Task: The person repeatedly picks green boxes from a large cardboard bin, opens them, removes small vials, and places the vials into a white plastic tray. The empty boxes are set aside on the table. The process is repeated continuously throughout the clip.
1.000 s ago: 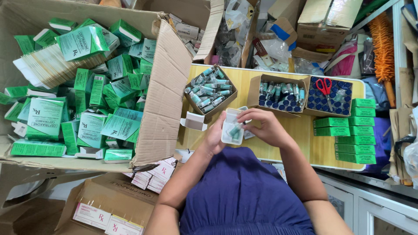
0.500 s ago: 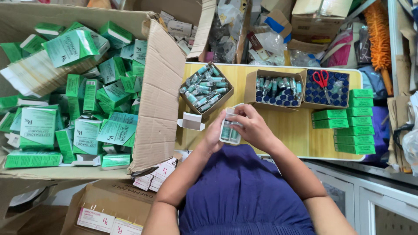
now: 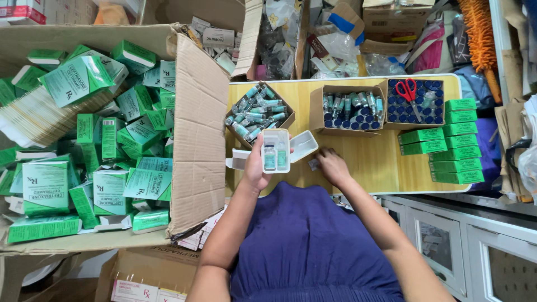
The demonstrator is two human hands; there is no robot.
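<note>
- Half a second ago both hands met on the white tray [image 3: 276, 151]; now only the left hand [image 3: 256, 168] grasps it from its left side, above the yellow table [image 3: 369, 162].
- The right hand [image 3: 332, 165] has dropped to the tabletop, fingers curled, perhaps on a small paper slip.
- The tray is thin moulded plastic, rectangular, cradling two glass vials.

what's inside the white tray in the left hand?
The white tray in the left hand holds two small vials, side by side. Its underside is hidden by the palm.
</note>
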